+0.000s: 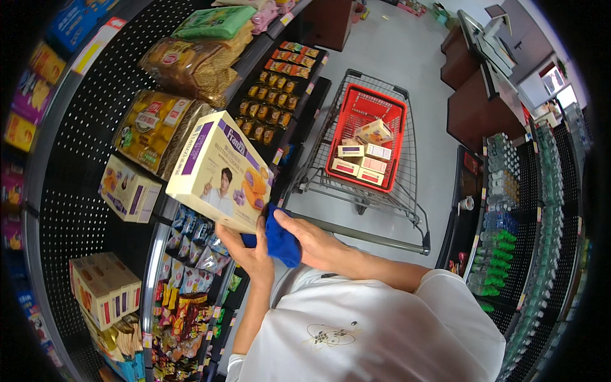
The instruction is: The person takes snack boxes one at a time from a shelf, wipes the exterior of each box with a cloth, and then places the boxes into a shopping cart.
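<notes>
My left hand (248, 246) grips the lower edge of a cream Franzzi butter cookie box (226, 176), which is tilted in front of the shelf. A blue cloth (282, 238) is in my right hand (310, 238), pressed against the box's lower right corner. Part of the cloth also shows between the box and my left hand. Another cream cookie box (129, 188) stands on the shelf just left of the held one, beside a large bag of packaged bread (155, 129).
A shopping cart (410, 191) carries a red plastic basket (403, 124) with several cookie boxes. More boxes (107, 286) stand lower left on the black perforated shelf. Small wrapped snacks (267, 105) fill lower shelves. Bottled drinks (499, 224) line the right-hand shelving, near brown counters (482, 107).
</notes>
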Demonstrator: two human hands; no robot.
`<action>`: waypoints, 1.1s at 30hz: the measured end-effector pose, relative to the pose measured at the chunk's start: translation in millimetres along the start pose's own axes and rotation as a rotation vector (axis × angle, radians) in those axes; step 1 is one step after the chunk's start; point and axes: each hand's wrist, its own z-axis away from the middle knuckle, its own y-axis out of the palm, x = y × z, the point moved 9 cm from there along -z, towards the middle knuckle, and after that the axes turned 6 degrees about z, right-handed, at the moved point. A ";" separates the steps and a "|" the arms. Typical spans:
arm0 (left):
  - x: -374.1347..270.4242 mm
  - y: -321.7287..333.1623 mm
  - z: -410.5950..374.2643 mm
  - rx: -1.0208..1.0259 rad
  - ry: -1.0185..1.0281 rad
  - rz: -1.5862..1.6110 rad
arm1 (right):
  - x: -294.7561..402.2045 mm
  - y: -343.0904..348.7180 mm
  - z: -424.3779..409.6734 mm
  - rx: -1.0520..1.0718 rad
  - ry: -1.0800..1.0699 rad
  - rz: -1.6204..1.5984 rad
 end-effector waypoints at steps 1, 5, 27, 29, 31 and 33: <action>0.7 2.8 -3.9 0.007 -0.035 0.000 | 10.2 0.8 10.1 -0.008 0.007 0.044; 21.3 20.2 -1.3 0.084 -0.300 0.248 | 50.9 -23.6 48.2 -0.102 0.033 0.160; 77.8 145.7 33.9 0.524 -0.670 0.217 | 105.4 -293.9 94.2 -0.727 -0.226 0.054; 86.3 126.0 33.3 0.448 -0.702 0.202 | 119.5 -328.4 96.3 -0.790 -0.249 0.099; 93.3 103.2 29.1 0.363 -0.721 0.196 | 121.6 -386.0 91.2 -0.914 -0.297 0.078; 97.3 68.9 24.2 0.246 -0.723 0.191 | 128.2 -414.6 89.8 -0.985 -0.260 0.088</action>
